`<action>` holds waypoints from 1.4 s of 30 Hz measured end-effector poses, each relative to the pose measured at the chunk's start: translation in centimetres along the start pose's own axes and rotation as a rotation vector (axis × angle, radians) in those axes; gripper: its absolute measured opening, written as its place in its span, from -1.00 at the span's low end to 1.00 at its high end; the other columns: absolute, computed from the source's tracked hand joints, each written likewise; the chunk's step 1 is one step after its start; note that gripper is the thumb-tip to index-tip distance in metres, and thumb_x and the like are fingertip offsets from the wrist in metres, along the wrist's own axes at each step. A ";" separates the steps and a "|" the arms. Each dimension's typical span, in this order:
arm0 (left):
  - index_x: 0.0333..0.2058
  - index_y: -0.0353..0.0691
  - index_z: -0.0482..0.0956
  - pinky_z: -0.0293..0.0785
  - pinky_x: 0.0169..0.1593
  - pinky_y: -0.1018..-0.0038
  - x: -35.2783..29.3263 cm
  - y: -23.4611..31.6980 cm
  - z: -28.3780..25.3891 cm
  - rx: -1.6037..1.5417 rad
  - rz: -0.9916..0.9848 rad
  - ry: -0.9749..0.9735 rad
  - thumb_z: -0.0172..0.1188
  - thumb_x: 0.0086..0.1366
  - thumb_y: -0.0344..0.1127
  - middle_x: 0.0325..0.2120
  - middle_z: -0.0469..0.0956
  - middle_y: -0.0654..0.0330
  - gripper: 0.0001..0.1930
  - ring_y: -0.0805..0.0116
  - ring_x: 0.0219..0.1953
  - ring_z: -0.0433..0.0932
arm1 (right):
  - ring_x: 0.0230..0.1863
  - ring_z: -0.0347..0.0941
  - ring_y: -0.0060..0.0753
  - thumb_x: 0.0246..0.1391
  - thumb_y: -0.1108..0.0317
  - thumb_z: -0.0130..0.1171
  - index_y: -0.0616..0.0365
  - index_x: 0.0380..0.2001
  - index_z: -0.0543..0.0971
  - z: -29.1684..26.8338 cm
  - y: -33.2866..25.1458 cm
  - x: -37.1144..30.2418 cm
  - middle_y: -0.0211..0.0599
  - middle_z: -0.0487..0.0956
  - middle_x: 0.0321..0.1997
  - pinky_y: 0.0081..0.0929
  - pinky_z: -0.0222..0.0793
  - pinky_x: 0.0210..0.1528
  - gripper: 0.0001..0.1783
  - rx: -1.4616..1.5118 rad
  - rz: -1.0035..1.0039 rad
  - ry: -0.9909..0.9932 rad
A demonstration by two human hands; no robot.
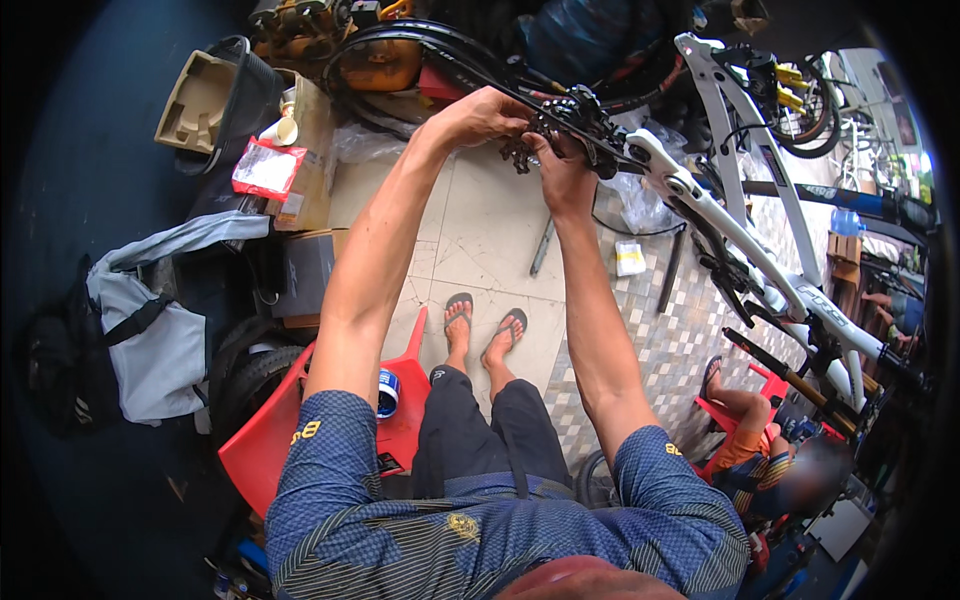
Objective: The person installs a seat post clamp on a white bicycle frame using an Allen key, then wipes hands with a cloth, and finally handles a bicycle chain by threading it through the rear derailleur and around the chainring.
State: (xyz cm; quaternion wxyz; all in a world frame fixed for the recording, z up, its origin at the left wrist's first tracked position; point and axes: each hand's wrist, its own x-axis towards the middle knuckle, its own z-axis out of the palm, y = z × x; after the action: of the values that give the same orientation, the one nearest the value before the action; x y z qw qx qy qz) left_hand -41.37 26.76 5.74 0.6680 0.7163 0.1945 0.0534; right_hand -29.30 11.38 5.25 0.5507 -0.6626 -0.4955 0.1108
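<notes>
Both my arms reach forward to a dark cluster of bicycle parts (pixel 578 108) at the end of a white bicycle frame (pixel 700 205). My left hand (pixel 482 116) comes in from the left, its fingers bent and closed at the near side of the cluster. Just below and to the right, my right hand (pixel 566 182) is closed against the underside of the same parts. A short dark jointed piece (pixel 519 154) hangs between the hands. Fingers and shadow hide exactly what each hand pinches.
A red plastic chair (pixel 262 455) beside me holds a blue-and-white tub (pixel 388 392). Boxes, a grey bag (pixel 160 340) and a black basin (pixel 255 90) crowd the left. Bicycle tyres (pixel 430 40) lie behind the parts. A seated person (pixel 765 465) is at lower right.
</notes>
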 end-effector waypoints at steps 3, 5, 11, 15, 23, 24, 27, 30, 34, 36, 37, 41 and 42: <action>-0.14 -0.32 0.58 0.47 -0.28 0.58 -0.7 1.0 1.7 -0.092 0.040 0.068 0.28 0.30 -0.31 -0.39 0.59 0.35 -0.76 0.63 -0.37 0.49 | -0.10 0.59 -0.27 0.14 0.24 0.37 0.05 -0.03 0.63 -1.9 -1.7 -1.9 -0.26 0.66 -0.14 -0.31 0.49 -0.04 -0.66 -0.210 0.044 -0.021; -0.20 -0.28 0.53 0.50 -0.32 0.59 -0.9 0.9 2.8 -0.336 0.084 0.116 0.26 0.35 -0.23 -0.41 0.57 0.35 -0.77 0.62 -0.40 0.52 | -0.10 0.58 -0.35 0.16 0.29 0.36 0.13 0.00 0.59 -2.8 -2.3 -3.2 -0.27 0.64 -0.13 -0.39 0.51 -0.08 -0.65 -0.151 0.105 0.053; -0.08 -0.18 0.43 0.72 -0.20 0.35 -0.1 -0.5 5.6 -0.651 -0.075 0.173 0.03 0.49 -0.26 -0.31 0.63 0.24 -0.84 0.44 -0.31 0.67 | -0.12 0.43 -0.58 0.21 0.27 0.34 0.29 -0.09 0.56 -4.6 1.6 -4.9 -0.45 0.51 -0.20 -0.52 0.47 -0.09 -0.66 0.234 0.392 0.150; -0.09 -0.19 0.43 0.73 -0.22 0.26 0.5 -0.4 6.9 -0.808 -0.090 0.275 -0.04 0.50 -0.33 -0.29 0.64 0.17 -0.87 0.28 -0.28 0.70 | -0.15 0.32 -0.73 0.27 -0.02 0.23 0.07 0.02 0.51 -8.2 5.7 -4.5 -0.59 0.56 -0.21 -0.64 0.23 -0.02 -0.55 0.470 0.602 -0.303; -0.17 -0.27 0.51 0.67 -0.21 0.34 1.7 -0.4 6.4 -1.168 0.043 0.596 0.01 0.41 -0.40 -0.29 0.66 0.12 -0.86 0.28 -0.30 0.68 | 0.13 0.47 -0.48 0.32 0.31 0.16 0.03 -0.20 0.42 -11.1 4.6 -5.3 -0.46 0.58 -0.12 -0.37 0.35 0.26 -0.87 1.126 0.648 -0.287; -0.16 -0.26 0.50 0.67 -0.24 0.33 2.1 -1.2 5.7 -1.125 0.079 0.647 0.02 0.42 -0.38 -0.30 0.66 0.10 -0.87 0.30 -0.32 0.67 | 0.15 0.46 -0.47 0.32 0.32 0.15 0.04 -0.20 0.42 -11.5 5.2 -5.7 -0.43 0.57 -0.10 -0.37 0.35 0.25 -0.88 1.105 0.605 -0.250; -0.14 -0.25 0.46 0.63 -0.34 0.37 1.5 -0.7 4.3 -0.950 0.100 0.708 0.08 0.41 -0.40 -0.38 0.63 0.08 -0.89 0.35 -0.39 0.65 | 0.21 0.43 -0.41 0.37 0.31 0.10 0.11 -0.14 0.45 -12.8 4.7 -6.4 -0.29 0.54 0.04 -0.34 0.35 0.25 -0.87 1.008 0.504 -0.147; -0.15 -0.25 0.45 0.61 -0.37 0.46 -0.2 0.1 3.9 -0.397 0.017 0.669 0.06 0.42 -0.41 -0.42 0.59 0.16 -0.91 0.39 -0.40 0.63 | 0.21 0.44 -0.39 0.37 0.28 0.09 0.19 -0.05 0.47 -13.7 2.9 -5.6 -0.26 0.54 0.04 -0.31 0.37 0.24 -0.78 0.972 0.512 -0.097; -0.08 -0.30 0.46 0.58 -0.34 0.54 -1.7 -0.5 4.6 -0.419 0.105 0.445 -0.07 0.37 -0.50 -0.39 0.57 0.22 -0.80 0.49 -0.39 0.59 | -0.04 0.61 -0.32 0.34 0.18 0.12 0.23 -0.11 0.52 -14.1 2.6 -4.5 -0.23 0.62 -0.18 -0.38 0.53 0.05 -0.69 0.867 0.476 -0.083; -0.03 -0.29 0.50 0.55 -0.23 0.54 -1.8 -0.9 5.7 -0.443 0.049 0.390 -0.12 0.36 -0.48 -0.33 0.56 0.28 -0.72 0.54 -0.31 0.55 | -0.14 0.64 -0.33 0.28 0.11 0.17 0.23 -0.17 0.54 -14.0 2.7 -4.5 -0.27 0.63 -0.28 -0.46 0.56 -0.02 -0.65 0.789 0.469 -0.066; -0.01 -0.28 0.49 0.54 -0.19 0.51 -1.8 -0.8 6.3 -0.460 0.037 0.344 -0.11 0.37 -0.48 -0.31 0.56 0.29 -0.72 0.55 -0.28 0.54 | -0.15 0.64 -0.35 0.27 0.11 0.18 0.24 -0.17 0.54 -14.2 3.0 -4.7 -0.28 0.63 -0.29 -0.47 0.55 -0.02 -0.65 0.780 0.471 -0.071; 0.06 -0.20 0.44 0.53 -0.08 0.44 -1.6 -0.6 8.9 -0.600 0.047 0.325 -0.03 0.38 -0.36 -0.29 0.56 0.29 -0.69 0.51 -0.20 0.55 | -0.25 0.60 -0.47 0.27 0.07 0.18 0.19 -0.18 0.55 -14.1 3.6 -5.3 -0.37 0.63 -0.33 -0.54 0.53 -0.07 -0.64 0.770 0.464 -0.114; 0.08 -0.18 0.42 0.54 -0.08 0.42 -1.7 -0.7 9.6 -0.688 0.042 0.305 0.00 0.38 -0.31 -0.27 0.56 0.28 -0.68 0.50 -0.20 0.56 | -0.26 0.59 -0.50 0.27 0.06 0.17 0.18 -0.17 0.55 -14.1 3.7 -5.5 -0.39 0.63 -0.34 -0.54 0.52 -0.08 -0.64 0.733 0.533 -0.155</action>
State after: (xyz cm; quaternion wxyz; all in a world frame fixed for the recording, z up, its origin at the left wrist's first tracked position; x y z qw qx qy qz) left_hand -39.84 17.22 4.44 0.8316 0.4377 0.2479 0.2353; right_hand -20.20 -1.29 5.17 0.6624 -0.5181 -0.2756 0.4656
